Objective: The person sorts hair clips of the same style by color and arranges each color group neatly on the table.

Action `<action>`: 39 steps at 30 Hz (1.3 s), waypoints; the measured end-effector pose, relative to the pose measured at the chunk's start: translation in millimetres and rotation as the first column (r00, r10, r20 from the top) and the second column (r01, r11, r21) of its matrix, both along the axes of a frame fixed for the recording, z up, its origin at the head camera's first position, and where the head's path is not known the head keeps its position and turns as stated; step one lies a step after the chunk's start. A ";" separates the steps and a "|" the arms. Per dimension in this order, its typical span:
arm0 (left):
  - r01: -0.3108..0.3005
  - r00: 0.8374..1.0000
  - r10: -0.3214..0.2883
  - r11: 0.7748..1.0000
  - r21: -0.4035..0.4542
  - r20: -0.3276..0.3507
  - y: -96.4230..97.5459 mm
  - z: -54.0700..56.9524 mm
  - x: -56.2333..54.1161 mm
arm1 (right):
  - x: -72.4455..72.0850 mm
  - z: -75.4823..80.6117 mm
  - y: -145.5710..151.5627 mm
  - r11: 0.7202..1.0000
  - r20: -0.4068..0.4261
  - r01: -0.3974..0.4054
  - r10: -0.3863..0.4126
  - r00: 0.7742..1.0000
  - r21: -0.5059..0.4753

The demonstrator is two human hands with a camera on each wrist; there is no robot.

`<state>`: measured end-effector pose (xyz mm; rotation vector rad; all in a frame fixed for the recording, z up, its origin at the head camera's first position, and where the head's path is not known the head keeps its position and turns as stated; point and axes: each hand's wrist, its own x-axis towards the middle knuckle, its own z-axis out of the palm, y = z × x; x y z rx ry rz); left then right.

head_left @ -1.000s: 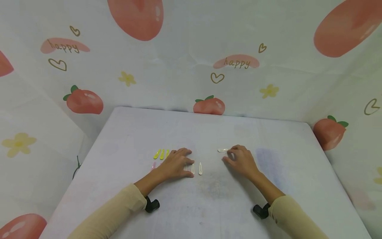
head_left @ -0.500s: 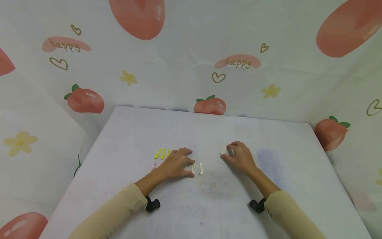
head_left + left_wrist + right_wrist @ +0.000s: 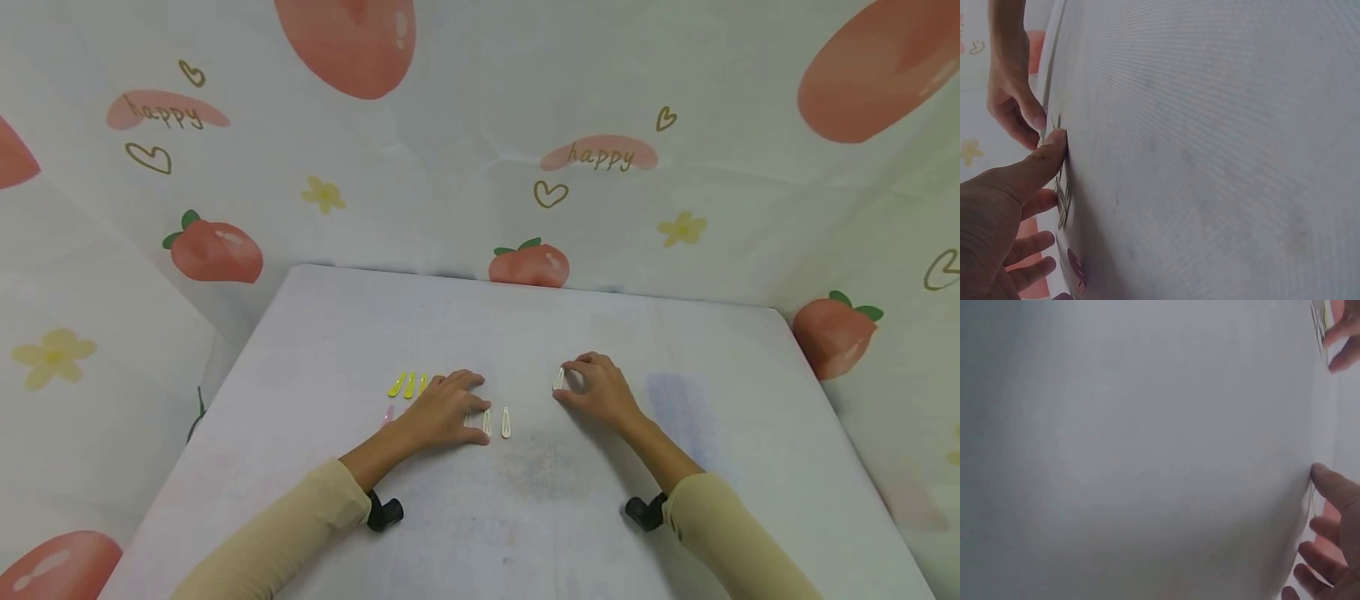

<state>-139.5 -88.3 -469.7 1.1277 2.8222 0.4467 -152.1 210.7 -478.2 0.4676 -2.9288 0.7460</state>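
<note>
My left hand [image 3: 442, 408] rests low over a row of white snap hair clips. Its thumb and index finger are spread at the two ends of one white clip [image 3: 487, 422], and its other fingers are loosely spread in the left wrist view. Just right of it lies another white clip [image 3: 506, 422], with its narrow end pointing away. Farther right and back, my right hand [image 3: 600, 390] pinches a white hair clip [image 3: 558, 380] lengthwise between thumb and index finger, the clip standing nearly parallel to the row. Part of the row is hidden under the left hand.
Yellow hair clips [image 3: 409, 385] lie in a row behind the left hand. A pink clip [image 3: 387, 415] shows beside the left wrist, partly covered by the arm. The white table [image 3: 525, 517] meets a peach-printed cloth [image 3: 420, 167] at its back edge.
The right hand has taken the white clip between thumb and index finger and turned it from lying sideways to nearly upright in the view, shifting slightly left. The left hand has stayed in place.
</note>
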 end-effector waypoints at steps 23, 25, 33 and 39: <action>-0.012 1.000 0.013 1.000 -0.017 0.009 1.5 0.4 0.1 | 35.4 1.2 -27.6 0.964 0.009 -0.267 0.267 0.964 -0.003; -0.012 1.000 0.012 1.000 -0.021 0.010 1.4 0.3 0.2 | 37.5 1.7 -29.4 0.962 0.013 -0.273 0.273 0.962 0.001; -0.003 1.000 0.003 1.000 -0.023 0.006 1.2 -0.7 -0.7 | 43.1 2.2 -33.8 0.965 0.027 -0.263 0.262 0.965 0.023; -0.007 1.000 0.008 1.000 -0.023 0.020 1.3 -1.3 -1.3 | 44.0 2.9 -35.2 0.966 0.022 -0.256 0.256 0.967 0.022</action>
